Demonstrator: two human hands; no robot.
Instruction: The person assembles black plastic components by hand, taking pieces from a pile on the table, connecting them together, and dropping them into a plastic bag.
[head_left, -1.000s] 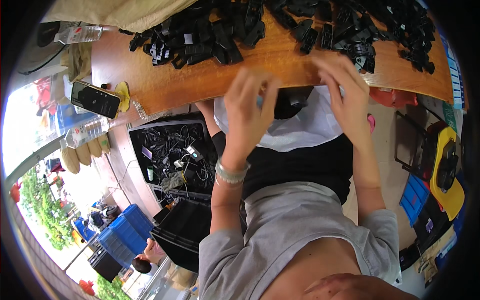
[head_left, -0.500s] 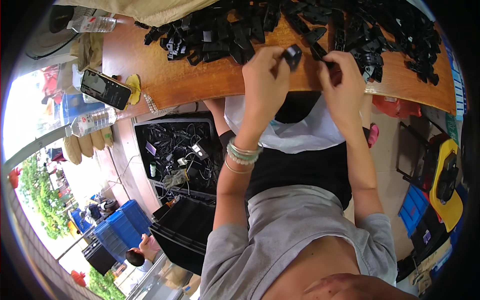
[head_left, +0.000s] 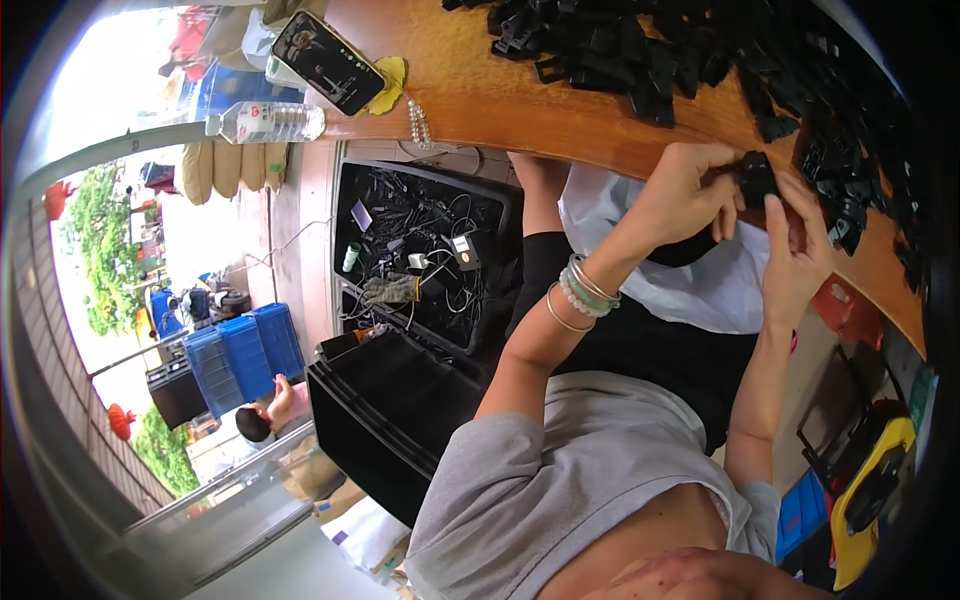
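Observation:
My left hand (head_left: 688, 196), bangles on its wrist, is closed with its fingertips at a small black plastic piece (head_left: 757, 178). From the other side, my right hand (head_left: 800, 238) pinches the same piece between thumb and fingers. Both hands hold it just over the table's near edge, above my lap. Whether it is one part or two put together I cannot tell. Heaps of similar black plastic parts (head_left: 640, 62) lie beyond my hands on the wooden table (head_left: 470, 95). A white plastic bag (head_left: 715, 290) spreads over my lap below.
A phone (head_left: 328, 62) leans at the table's left by a clear bottle (head_left: 266, 122) and a bead string (head_left: 418, 125). Below stands a black crate (head_left: 500, 270) of cables and parts. At lower right is a yellow chair (head_left: 880, 490); a person (head_left: 258, 420) sits far left.
My hands have come together at one black piece; before, they were apart, the left with a black piece and the right at another. The whole view has turned, shifting the table to the right.

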